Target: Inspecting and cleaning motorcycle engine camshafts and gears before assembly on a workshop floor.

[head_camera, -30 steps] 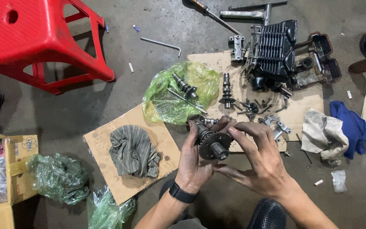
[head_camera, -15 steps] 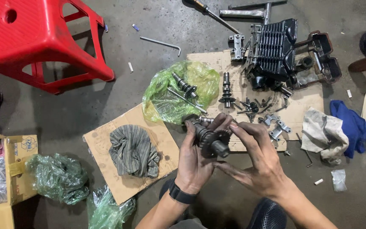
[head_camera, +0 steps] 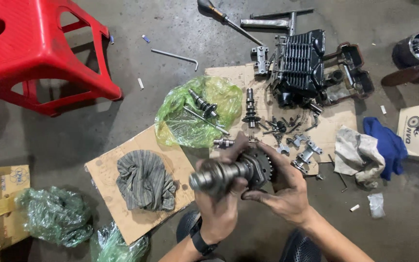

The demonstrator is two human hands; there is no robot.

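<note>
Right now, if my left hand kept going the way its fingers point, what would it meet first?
Probably the green bag with the shafts on it, up-screen past the gear shaft the left hand holds; depth is unclear.

Left hand point(head_camera: 219, 206), wrist banded, fingers curled in a closed grip. Right hand point(head_camera: 280, 187) just beside it, fingers bent, closed grip, forearm running near-right.

rag point(head_camera: 145, 178) on cardboard point(head_camera: 107, 187), left of hands' gear shaft point(head_camera: 231, 172).
</note>
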